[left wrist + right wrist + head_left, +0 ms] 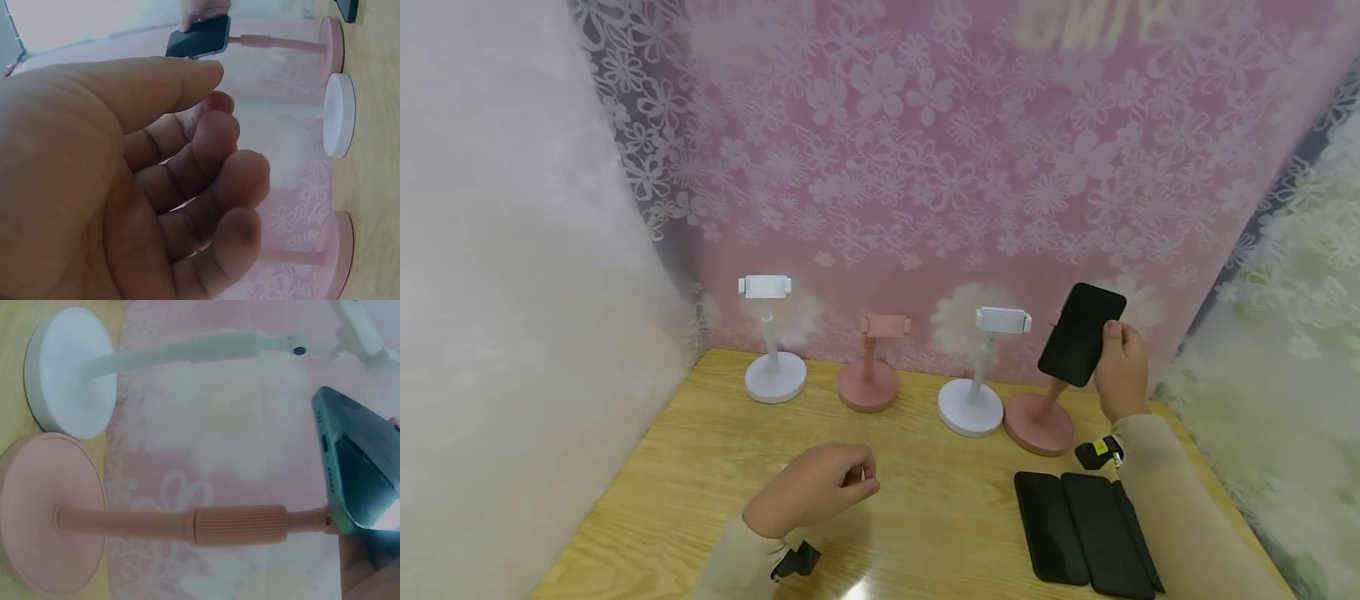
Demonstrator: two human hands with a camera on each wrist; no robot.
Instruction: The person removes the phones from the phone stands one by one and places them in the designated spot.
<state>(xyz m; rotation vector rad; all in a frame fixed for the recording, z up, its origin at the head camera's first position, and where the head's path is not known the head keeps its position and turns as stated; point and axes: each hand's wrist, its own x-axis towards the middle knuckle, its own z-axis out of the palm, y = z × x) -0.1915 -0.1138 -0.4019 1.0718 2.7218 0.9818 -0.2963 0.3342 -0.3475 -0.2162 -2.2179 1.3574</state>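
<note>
My right hand (1123, 371) grips a dark smartphone (1082, 335) by its right edge, thumb on the screen side. The phone is tilted in front of the upper part of the rightmost pink phone stand (1039, 423) and hides most of that stand's holder. In the right wrist view, the phone's lower edge (332, 469) is close to the top of the pink stem (240, 525); whether they touch I cannot tell. Over the table's front half, my left hand (820, 487) hangs with loosely curled fingers (244, 181) and holds nothing.
Left of the pink stand are a white phone stand (972, 408), another pink stand (868, 386) and another white one (775, 377), their holders without phones. Dark phones (1051, 529) lie side by side at the front right, partly under my right sleeve. A flowered cloth (880, 167) hangs behind.
</note>
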